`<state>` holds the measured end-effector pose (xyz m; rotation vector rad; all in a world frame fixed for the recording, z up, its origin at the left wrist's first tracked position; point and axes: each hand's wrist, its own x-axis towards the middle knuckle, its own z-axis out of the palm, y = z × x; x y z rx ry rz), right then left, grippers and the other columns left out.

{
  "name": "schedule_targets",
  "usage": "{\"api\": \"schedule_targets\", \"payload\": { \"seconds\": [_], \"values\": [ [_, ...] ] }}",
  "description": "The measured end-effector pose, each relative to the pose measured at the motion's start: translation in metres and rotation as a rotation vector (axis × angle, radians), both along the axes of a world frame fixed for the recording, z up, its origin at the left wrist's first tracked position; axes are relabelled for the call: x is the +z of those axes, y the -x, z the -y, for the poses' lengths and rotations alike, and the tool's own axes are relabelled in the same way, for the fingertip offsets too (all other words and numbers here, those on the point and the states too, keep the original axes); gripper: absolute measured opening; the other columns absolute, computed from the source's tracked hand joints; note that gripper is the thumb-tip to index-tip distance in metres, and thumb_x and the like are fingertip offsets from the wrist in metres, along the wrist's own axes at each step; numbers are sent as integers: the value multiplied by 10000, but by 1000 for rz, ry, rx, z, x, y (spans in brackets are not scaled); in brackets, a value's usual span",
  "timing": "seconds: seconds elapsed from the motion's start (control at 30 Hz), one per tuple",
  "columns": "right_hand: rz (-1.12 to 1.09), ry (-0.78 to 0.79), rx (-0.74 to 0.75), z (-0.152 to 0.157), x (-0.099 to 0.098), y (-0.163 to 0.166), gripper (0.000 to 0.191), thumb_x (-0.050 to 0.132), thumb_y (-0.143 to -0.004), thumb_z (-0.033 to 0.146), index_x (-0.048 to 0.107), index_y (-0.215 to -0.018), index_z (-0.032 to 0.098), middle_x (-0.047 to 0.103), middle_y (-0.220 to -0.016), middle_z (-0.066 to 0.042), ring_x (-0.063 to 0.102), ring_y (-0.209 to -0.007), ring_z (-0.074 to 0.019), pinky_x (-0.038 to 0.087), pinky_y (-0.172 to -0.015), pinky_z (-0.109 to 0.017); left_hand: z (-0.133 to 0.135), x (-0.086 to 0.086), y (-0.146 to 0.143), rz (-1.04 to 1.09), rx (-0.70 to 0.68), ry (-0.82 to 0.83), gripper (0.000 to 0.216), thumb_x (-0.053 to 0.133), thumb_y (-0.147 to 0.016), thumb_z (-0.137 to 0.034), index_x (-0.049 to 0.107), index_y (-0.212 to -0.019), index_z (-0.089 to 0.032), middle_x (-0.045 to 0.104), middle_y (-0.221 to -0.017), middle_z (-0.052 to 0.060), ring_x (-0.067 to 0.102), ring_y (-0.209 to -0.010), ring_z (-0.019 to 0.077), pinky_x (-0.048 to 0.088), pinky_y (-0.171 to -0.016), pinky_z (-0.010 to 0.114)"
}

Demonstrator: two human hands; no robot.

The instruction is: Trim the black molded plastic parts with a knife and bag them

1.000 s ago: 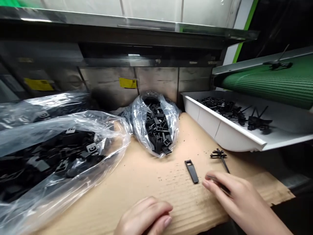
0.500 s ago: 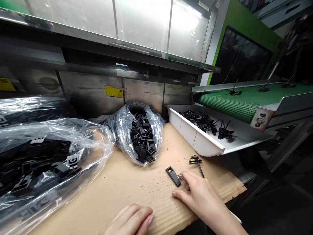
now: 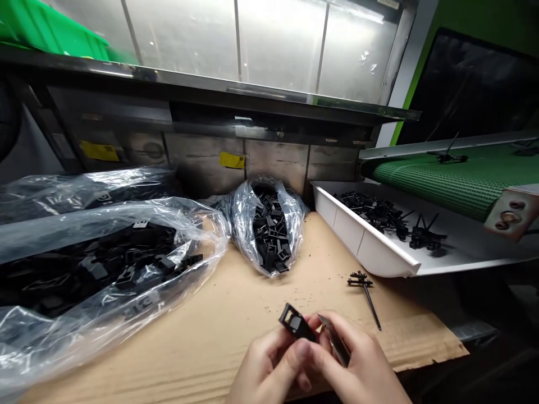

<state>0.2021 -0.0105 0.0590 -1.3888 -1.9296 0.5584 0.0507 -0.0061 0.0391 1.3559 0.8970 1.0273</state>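
My left hand [image 3: 273,365] is closed on a black plastic part [image 3: 297,324], an oblong piece with a squarish opening at its far end. It is raised above the cardboard-covered worktop. Right beside it, my right hand [image 3: 353,353] grips a knife [image 3: 336,339] with a grey metal blade, its tip pointing up and toward the part. The fingers of both hands meet around the part's near end, so whether the blade touches it is hidden. To the right of the hands, a black sprue [image 3: 365,292] with a long stem lies on the cardboard [image 3: 210,331].
A clear bag [image 3: 297,224] of small black parts lies open ahead. Larger plastic bags [image 3: 197,280] of black parts cover the left. At right, a white tray [image 3: 357,241] holds black sprues below a green conveyor belt [image 3: 433,179]. A metal shelf [image 3: 202,81] crosses above.
My left hand has moved right and taken up the black plastic part from the cardboard. My right hand, with the knife, has come together with it. The view has turned left.
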Motion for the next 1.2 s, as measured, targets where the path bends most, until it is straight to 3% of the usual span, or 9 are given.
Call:
{"api": "schedule_targets", "payload": {
  "seconds": [0.1, 0.2, 0.27, 0.4, 0.47, 0.57, 0.67, 0.77, 1.2],
  "values": [
    [-88, -100, 79, 7, -13, -11, 311, 428, -864, 226, 632, -1096, 201, 690, -979, -73, 669, -869, -170, 521, -751, -212, 0, 3, -13, 5, 67, -26, 385, 550, -853, -473, 670, -1015, -145, 664, -739, 32, 602, -619, 136, 515, -596, 220],
    [-72, -77, 142, 14, -21, -35, 340, 377, -925, 228, 580, -1198, 237, 702, -823, -31, 670, -616, -122, 540, -635, -175, 1, 3, -14, -228, 162, -206, 272, 485, -907, -342, 665, -985, -154, 651, -667, 14, 596, -573, 133, 502, -543, 204],
    [33, -52, 165, 15, -24, -52, 372, 320, -963, 248, 514, -1280, 257, 693, -744, 1, 649, -519, -97, 538, -582, -145, 1, 2, -13, -387, 224, -368, 236, 475, -903, -261, 656, -1014, -156, 687, -727, 36, 642, -658, 166, 526, -601, 232],
    [389, -199, 42, 12, -27, -67, 385, 357, -959, 324, 488, -1310, 236, 711, -1009, -50, 710, -850, -167, 570, -629, -175, 0, -3, -13, -611, 256, -600, 198, 482, -879, -143, 665, -953, -163, 688, -858, 65, 655, -794, 201, 530, -695, 280],
    [511, -272, 13, 10, -27, -64, 396, 334, -959, 361, 535, -1260, 201, 712, -1002, -78, 716, -831, -196, 577, -545, -197, 0, -7, -15, -688, 251, -649, 198, 473, -876, -106, 653, -936, -162, 655, -871, 67, 636, -796, 202, 520, -675, 287],
    [527, -286, 28, 6, -27, -57, 354, 308, -964, 312, 598, -1144, 220, 711, -907, -66, 713, -746, -191, 572, -530, -230, 1, -10, -16, -772, 233, -669, 198, 458, -888, -101, 624, -978, -161, 625, -879, 68, 613, -797, 215, 508, -661, 314],
    [459, -186, 51, 2, -26, -53, 281, 351, -950, 261, 632, -955, 251, 684, -825, -35, 686, -714, -173, 562, -619, -251, 2, -10, -16, -786, 204, -637, 185, 451, -897, -121, 615, -971, -167, 615, -857, 60, 604, -770, 218, 502, -651, 326],
    [445, -109, 77, -2, -26, -54, 276, 368, -943, 263, 624, -841, 255, 659, -759, -20, 661, -657, -160, 540, -608, -246, 2, -10, -15, -784, 183, -598, 180, 443, -900, -133, 610, -954, -169, 613, -853, 60, 601, -771, 221, 497, -654, 325],
    [454, -118, 80, 0, -21, -54, 294, 376, -933, 257, 609, -755, 246, 651, -716, -21, 633, -577, -145, 514, -582, -232, 2, -10, -14, -777, 176, -617, 177, 436, -903, -131, 600, -957, -167, 598, -835, 51, 586, -745, 214, 486, -635, 325]
  ]
}}
